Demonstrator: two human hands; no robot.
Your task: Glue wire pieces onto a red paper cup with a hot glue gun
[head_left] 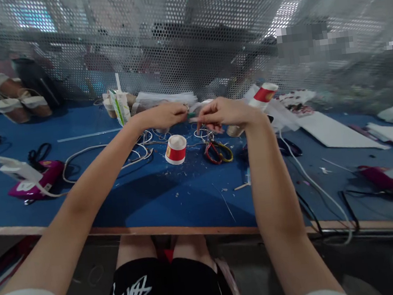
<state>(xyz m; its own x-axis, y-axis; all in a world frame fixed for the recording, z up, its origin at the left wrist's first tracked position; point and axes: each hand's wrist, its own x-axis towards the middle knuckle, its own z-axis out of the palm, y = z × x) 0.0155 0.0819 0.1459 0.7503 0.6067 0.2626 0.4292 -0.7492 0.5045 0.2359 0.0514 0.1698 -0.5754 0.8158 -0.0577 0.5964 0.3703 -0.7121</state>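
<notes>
Above the far half of the blue table, my left hand [169, 114] and my right hand [220, 112] are close together, fingertips pinched. Between them shows a small greenish piece [192, 115], too small and blurred to name. Both hands appear to grip at it, though exactly what each holds is unclear. Just below them stands a white spool with a red label [176, 150]. Scissors with red and yellow handles [218, 152] lie under my right hand, near thin loose wires or threads.
A purple box with a white plug [39, 180] sits left, its white cable [87, 153] running toward the middle. A carton [120, 108] stands behind my left forearm. Another red-labelled spool [265, 94] and white sheets [336, 129] lie right. A perforated metal screen [199, 47] backs the table.
</notes>
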